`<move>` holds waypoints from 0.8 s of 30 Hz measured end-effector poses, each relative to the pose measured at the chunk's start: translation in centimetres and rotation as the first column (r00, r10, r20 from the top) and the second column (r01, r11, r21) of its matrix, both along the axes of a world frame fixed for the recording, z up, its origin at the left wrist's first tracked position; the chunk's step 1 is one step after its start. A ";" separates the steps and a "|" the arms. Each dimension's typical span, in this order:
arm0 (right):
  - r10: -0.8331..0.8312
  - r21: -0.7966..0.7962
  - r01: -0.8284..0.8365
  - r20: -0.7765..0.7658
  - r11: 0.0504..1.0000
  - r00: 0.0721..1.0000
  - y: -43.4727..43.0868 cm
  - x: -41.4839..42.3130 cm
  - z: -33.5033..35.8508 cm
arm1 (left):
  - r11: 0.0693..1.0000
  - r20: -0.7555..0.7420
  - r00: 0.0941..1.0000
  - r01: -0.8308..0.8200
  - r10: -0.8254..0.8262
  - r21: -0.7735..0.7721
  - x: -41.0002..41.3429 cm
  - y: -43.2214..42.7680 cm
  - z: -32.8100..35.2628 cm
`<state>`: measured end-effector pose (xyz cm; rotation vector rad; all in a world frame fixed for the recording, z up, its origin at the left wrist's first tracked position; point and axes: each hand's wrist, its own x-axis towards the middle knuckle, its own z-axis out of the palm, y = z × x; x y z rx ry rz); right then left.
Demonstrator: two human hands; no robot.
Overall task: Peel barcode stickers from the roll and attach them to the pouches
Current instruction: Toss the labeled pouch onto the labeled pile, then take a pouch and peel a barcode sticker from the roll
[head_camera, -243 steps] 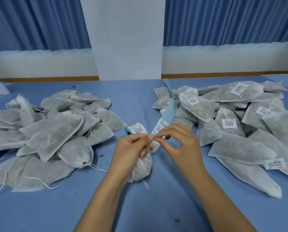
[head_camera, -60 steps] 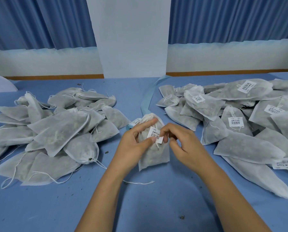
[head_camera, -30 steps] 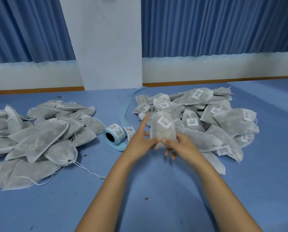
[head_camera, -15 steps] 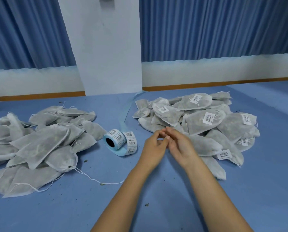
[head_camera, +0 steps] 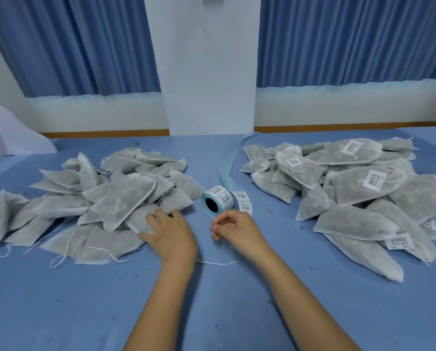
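Observation:
A roll of barcode stickers (head_camera: 218,201) on light-blue backing lies on its side at the table's middle, with a short strip of stickers (head_camera: 243,205) unrolled to its right. A heap of unlabelled grey pouches (head_camera: 90,201) fills the left side. A heap of labelled pouches (head_camera: 358,188) fills the right side. My left hand (head_camera: 171,230) rests with spread fingers on a pouch (head_camera: 138,219) at the near right edge of the left heap. My right hand (head_camera: 234,228) hovers just in front of the roll, fingers curled loosely, nothing visible in them.
The empty light-blue backing strip (head_camera: 228,163) trails from the roll toward the back of the blue table (head_camera: 211,300). A loose white drawstring (head_camera: 215,262) lies between my forearms. A white pillar (head_camera: 206,72) and blue curtains stand behind the table.
The labelled pouch left my hands and now lies on the right heap. My left hand has moved left onto the unlabelled heap, and my right hand has drawn back toward the roll.

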<state>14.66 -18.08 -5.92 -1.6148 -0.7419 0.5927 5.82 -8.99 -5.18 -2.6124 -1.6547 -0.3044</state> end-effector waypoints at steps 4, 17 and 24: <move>0.223 -0.255 -0.145 0.311 0.956 0.924 2.7 -3.2 -1.5 | 0.988 0.142 0.982 0.138 -0.127 -0.075 -1.4 1.8 -0.4; -0.012 0.086 -0.022 0.371 0.996 0.929 1.1 0.2 2.4 | 0.819 0.530 0.624 0.434 -0.574 0.375 0.1 -0.1 1.6; -0.055 0.066 0.014 0.675 0.998 0.736 -0.3 3.0 1.9 | 0.841 0.713 0.498 0.482 -0.493 0.245 2.5 -1.0 -0.7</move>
